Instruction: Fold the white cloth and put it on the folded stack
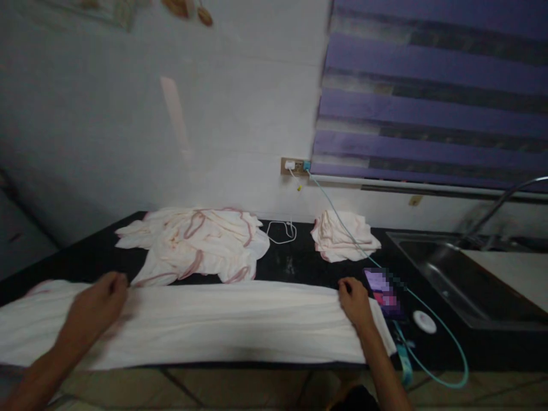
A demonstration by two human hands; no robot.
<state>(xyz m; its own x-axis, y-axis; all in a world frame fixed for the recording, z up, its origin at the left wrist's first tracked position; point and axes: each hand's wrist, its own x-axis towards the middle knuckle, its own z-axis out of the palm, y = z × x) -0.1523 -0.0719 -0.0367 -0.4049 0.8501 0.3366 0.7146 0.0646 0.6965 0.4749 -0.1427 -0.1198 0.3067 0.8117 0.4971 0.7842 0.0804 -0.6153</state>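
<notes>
A long white cloth point(222, 322) lies folded lengthwise across the front of a black countertop point(295, 264). My left hand point(99, 302) pinches its far edge near the left end. My right hand point(355, 301) grips the far edge near the right end. Behind the cloth lies a loose pile of white cloths with pink trim point(197, 242). A smaller folded stack of the same cloths point(345, 235) sits farther right.
A phone point(383, 291) lies just right of my right hand, with a teal cable point(445, 337) running up to a wall socket point(294, 166). A white cable point(282, 231) loops by the wall. A steel sink point(462, 274) and tap sit at right, under purple blinds point(432, 97).
</notes>
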